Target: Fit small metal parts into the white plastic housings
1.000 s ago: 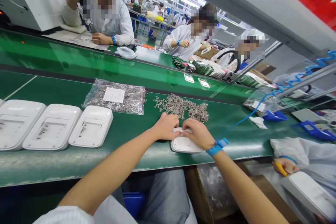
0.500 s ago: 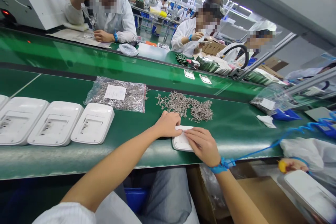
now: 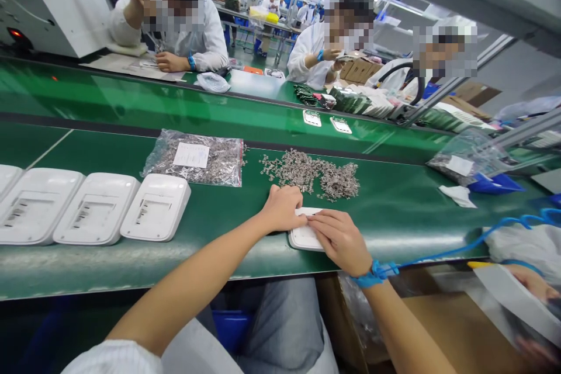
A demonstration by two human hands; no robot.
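White plastic is the thing under both hands: a small white cover [image 3: 302, 238] lies flat on the green bench [image 3: 394, 216], close to its near edge; the left hand [image 3: 283, 209] rests on the left top part of this cover with the fingers curled down on it, and the right hand [image 3: 342, 239] lies over its right side with the fingers stretched flat toward the left hand; the fingertips of the two hands almost meet on top of the cover; neither grip closes around the cover, both only press on it from above. A blue wrist strap [image 3: 372, 273] sits on the right wrist, and a blue coiled cord [image 3: 482, 236] goes from it to the right. Just behind the hands a loose heap of small metal parts [image 3: 311, 170] lies on the bench; left of this heap is a clear bag [image 3: 195, 158] of the same parts with a paper label. Three more white covers [image 3: 94, 210] stand in a row on the left, well apart from the hands. Other people in white coats [image 3: 205, 35] sit at the far side.
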